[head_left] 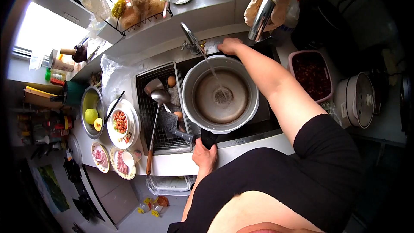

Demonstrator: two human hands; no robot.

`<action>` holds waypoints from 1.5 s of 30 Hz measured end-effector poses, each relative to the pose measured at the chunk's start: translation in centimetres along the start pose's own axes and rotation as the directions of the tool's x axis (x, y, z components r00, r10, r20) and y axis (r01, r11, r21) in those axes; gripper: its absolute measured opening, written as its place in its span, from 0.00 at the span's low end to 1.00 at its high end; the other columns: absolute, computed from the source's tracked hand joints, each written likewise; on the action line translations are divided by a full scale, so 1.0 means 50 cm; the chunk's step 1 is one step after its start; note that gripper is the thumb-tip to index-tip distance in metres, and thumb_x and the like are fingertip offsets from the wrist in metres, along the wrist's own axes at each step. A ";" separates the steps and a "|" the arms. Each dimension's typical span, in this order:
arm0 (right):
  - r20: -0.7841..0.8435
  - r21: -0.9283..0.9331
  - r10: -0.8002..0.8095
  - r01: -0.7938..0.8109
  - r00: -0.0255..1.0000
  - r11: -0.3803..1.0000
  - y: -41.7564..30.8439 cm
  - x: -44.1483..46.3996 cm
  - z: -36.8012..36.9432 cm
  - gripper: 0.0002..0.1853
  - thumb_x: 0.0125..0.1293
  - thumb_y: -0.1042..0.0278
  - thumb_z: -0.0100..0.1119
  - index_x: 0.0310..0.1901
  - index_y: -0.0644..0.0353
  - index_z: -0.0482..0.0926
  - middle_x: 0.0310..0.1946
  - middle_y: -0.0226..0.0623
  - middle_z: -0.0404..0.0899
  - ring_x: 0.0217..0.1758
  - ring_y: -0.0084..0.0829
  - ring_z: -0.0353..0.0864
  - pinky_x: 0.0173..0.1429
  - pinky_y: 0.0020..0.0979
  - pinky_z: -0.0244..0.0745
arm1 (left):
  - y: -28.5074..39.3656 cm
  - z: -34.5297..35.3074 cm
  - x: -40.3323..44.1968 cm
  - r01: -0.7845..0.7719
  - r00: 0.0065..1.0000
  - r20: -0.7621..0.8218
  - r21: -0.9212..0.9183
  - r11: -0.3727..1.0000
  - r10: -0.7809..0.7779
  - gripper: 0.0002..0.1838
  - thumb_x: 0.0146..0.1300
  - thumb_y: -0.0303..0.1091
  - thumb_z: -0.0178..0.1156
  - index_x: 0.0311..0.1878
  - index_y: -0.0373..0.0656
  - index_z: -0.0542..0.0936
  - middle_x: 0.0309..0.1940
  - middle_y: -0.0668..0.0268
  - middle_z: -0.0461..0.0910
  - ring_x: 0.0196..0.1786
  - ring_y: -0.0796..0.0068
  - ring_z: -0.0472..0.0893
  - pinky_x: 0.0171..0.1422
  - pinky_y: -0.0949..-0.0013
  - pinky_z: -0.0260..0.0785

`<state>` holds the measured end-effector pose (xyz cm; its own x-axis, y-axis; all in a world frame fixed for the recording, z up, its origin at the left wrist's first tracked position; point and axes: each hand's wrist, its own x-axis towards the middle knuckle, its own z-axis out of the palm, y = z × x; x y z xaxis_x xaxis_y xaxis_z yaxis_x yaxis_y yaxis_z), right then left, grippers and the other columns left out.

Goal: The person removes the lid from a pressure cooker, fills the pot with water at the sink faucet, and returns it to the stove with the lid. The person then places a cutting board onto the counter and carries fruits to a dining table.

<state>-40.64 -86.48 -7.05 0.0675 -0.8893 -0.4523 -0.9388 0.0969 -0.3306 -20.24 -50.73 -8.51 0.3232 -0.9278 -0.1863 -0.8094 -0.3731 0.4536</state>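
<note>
A large metal pot (189, 90) is over the sink, with a stream of water falling into it from the curved faucet (189, 33). The inside bottom is browned, with shallow water on it. My left hand (204, 155) is closed round the pot's black handle (209, 137) at the near side. At the far rim, my right hand (230, 46) is curled, apparently gripping the pot there; its fingertips are partly hidden. Close to my left hand lies a cleaver (169, 121) in the wire drainer basket (144, 99), with a ladle (160, 96), a spatula (153, 86) and eggs (171, 80).
Left of the basket stand a bowl of peanuts (120, 121) on plates, two plates of meat (100, 157) and a metal bowl (88, 97) with yellow-green fruit. On the right are a pink tub (292, 66) of dark red pieces and a lidded cooker (360, 99).
</note>
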 end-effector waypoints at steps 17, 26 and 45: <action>-0.067 -0.039 -0.103 0.100 0.992 0.994 0.024 0.040 0.026 0.27 0.57 0.47 0.46 0.43 0.65 0.78 0.47 0.51 0.75 0.52 0.48 0.74 0.55 0.40 0.68 | 0.002 -0.012 0.002 0.040 0.998 0.044 -0.029 0.999 -0.039 0.24 0.43 0.40 0.64 0.43 0.44 0.70 0.31 0.55 0.78 0.36 0.52 0.78 0.39 0.54 0.70; -0.086 -0.030 -0.060 0.058 0.994 0.998 0.019 0.028 0.020 0.30 0.57 0.46 0.45 0.46 0.68 0.76 0.50 0.54 0.73 0.55 0.48 0.71 0.58 0.39 0.65 | -0.009 -0.003 0.003 0.016 1.000 -0.010 -0.078 0.997 -0.016 0.19 0.43 0.40 0.64 0.38 0.43 0.72 0.28 0.55 0.78 0.34 0.51 0.78 0.37 0.56 0.69; -0.076 -0.016 -0.080 0.079 0.994 0.997 0.025 0.033 0.019 0.29 0.58 0.46 0.47 0.47 0.69 0.75 0.52 0.55 0.71 0.56 0.49 0.70 0.59 0.39 0.64 | 0.000 -0.011 0.015 0.107 0.994 0.000 -0.068 0.992 -0.107 0.17 0.46 0.47 0.62 0.31 0.44 0.74 0.25 0.54 0.79 0.31 0.51 0.79 0.36 0.54 0.70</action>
<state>-41.36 -87.38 -8.99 0.1165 -0.9255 -0.3604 -0.9357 0.0194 -0.3524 -19.74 -51.42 -8.16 0.4079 -0.8825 -0.2341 -0.7352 -0.4695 0.4889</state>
